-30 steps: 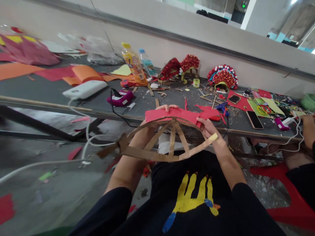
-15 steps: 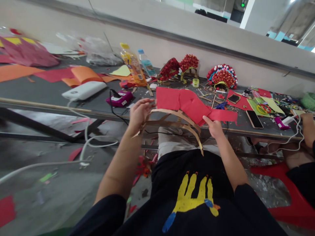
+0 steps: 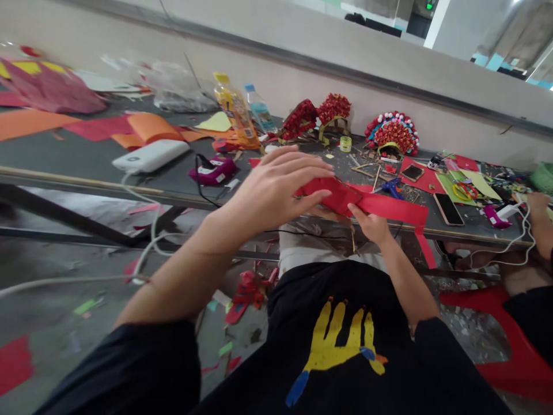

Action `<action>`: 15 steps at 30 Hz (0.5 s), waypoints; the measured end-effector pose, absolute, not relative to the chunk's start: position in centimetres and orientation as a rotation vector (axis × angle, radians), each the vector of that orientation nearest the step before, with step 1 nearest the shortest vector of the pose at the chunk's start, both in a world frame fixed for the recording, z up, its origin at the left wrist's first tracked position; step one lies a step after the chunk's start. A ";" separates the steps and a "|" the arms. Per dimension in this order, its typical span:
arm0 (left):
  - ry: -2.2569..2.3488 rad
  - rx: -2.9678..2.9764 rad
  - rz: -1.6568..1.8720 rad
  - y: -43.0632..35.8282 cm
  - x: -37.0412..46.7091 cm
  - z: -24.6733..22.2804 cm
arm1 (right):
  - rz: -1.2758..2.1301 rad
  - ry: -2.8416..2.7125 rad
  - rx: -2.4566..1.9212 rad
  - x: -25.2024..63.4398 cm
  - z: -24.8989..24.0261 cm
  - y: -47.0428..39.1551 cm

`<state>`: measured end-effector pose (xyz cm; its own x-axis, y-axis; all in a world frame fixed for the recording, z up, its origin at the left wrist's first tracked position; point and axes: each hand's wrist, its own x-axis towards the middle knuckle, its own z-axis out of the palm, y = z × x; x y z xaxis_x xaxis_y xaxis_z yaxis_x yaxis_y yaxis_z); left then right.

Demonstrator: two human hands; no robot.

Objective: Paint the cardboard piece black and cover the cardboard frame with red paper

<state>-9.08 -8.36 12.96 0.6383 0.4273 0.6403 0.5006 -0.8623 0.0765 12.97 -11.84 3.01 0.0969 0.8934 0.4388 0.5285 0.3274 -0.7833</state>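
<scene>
A piece of red paper [image 3: 334,196] lies folded over a curved cardboard frame [image 3: 353,237], most of which is hidden under the paper and my left arm. My left hand [image 3: 280,181] is spread over the top of the paper, fingers stretched out and thumb apart, palm down. At the right end of the frame, my right hand [image 3: 372,223] pinches the paper's edge with the thumb on top. A long red paper strip [image 3: 395,208] runs out to the right from there, its end hanging over the table edge.
Beyond my hands lie a blue glue gun [image 3: 392,188], a small yellow-lidded jar [image 3: 345,143] and red decorated headpieces [image 3: 394,135]. A power bank [image 3: 151,155], a purple box [image 3: 213,171] and bottles [image 3: 237,112] stand left. To the right are a phone [image 3: 448,208] and another person's hand [image 3: 538,202].
My left hand has moved from the frame's left end rightward onto the paper, its fingers stretching out. The red paper now folds down over the frame, and its strip reaches further right.
</scene>
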 end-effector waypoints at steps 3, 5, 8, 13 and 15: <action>-0.641 -2.828 -0.771 -7.8 -7.1 14.5 | 0.400 -1.648 -1.286 13.3 4.2 -12.0; -0.633 -2.837 -0.689 -7.4 -6.1 15.2 | 0.416 -1.691 -1.259 13.6 4.6 -12.1; -0.640 -2.845 -0.597 -7.0 -5.3 15.8 | 0.437 -1.711 -1.240 13.8 4.7 -12.3; -0.625 -2.904 -0.399 -6.2 -4.6 16.0 | 0.463 -1.680 -1.218 14.3 4.3 -12.2; -0.664 -2.917 -0.400 -5.6 -4.5 16.0 | 0.451 -1.631 -1.108 15.0 4.8 -12.1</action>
